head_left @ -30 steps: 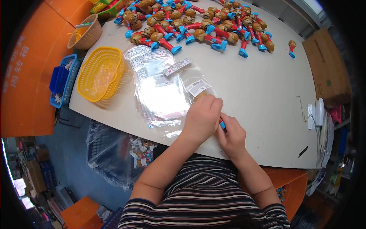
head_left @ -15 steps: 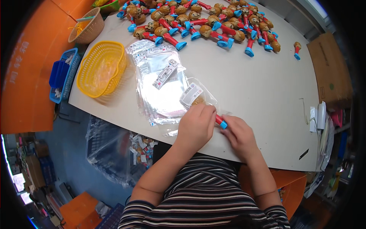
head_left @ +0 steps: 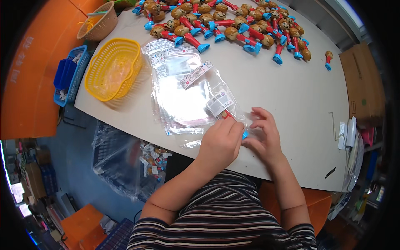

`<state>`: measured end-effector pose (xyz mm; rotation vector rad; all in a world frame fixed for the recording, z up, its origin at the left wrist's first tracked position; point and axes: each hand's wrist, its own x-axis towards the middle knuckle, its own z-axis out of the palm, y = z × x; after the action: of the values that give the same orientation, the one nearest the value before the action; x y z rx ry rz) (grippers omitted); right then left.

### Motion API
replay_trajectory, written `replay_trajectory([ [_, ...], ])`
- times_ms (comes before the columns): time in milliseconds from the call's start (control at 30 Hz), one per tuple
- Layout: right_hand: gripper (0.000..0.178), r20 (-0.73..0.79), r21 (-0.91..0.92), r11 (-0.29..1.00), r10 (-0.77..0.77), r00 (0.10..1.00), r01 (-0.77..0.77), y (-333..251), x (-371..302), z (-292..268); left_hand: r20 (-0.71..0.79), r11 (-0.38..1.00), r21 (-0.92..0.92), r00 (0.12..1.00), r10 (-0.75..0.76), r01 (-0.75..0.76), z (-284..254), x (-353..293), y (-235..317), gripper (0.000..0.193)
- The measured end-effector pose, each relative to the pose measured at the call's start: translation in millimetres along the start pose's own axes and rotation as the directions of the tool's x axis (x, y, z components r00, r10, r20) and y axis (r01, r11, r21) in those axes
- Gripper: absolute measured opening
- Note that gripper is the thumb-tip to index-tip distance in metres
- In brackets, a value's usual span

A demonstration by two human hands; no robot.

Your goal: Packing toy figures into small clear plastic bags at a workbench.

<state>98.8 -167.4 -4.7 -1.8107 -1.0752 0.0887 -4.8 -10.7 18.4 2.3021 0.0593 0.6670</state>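
My left hand (head_left: 220,141) pinches a clear plastic bag (head_left: 215,83) with a printed header strip (head_left: 196,75) at its far end. Inside the bag sits a toy, its red part (head_left: 226,114) showing behind a white-and-grey label (head_left: 219,103). The toy's blue end (head_left: 245,134) peeks out between my hands; most of its body is hidden by my fingers. Just right of it, my right hand (head_left: 266,135) is open, thumb and fingers apart around nothing. Under and left of the bag lies a stack of flat clear bags (head_left: 177,100).
Many red toys with brown heads and blue ends (head_left: 233,33) are heaped at the far side. One lone toy (head_left: 328,61) lies far right, near a cardboard box (head_left: 361,83). At left stand yellow (head_left: 135,79), tan (head_left: 102,27) and blue baskets (head_left: 81,79). Bagged toys (head_left: 154,160) lie below the table edge.
The toy has gone deeper into the bag. My right hand has let go of its blue end and spread its fingers. My left hand has shifted slightly right with the bag.
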Motion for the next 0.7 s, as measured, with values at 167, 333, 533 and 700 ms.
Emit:
replay_trajectory([
  [167,0.058,0.117,0.144,0.958,0.234,0.965,-0.249,4,-9,11,0.008,0.998,0.062,1.0,0.0,-0.001,6,-7,-2,0.015],
  [333,0.054,0.039,0.072,0.978,0.193,0.98,-0.195,3,-8,18,0.064,0.995,0.096,0.998,0.016,-0.022,12,-13,2,0.014],
  [533,0.053,-0.04,0.057,0.98,0.193,0.98,-0.191,0,-8,22,0.076,0.994,0.099,0.996,0.041,-0.048,10,-13,5,0.014],
  [700,0.032,-0.026,0.096,0.952,0.294,0.955,-0.291,1,-9,19,0.08,0.995,0.079,0.996,0.047,-0.053,11,-13,5,0.016],
])
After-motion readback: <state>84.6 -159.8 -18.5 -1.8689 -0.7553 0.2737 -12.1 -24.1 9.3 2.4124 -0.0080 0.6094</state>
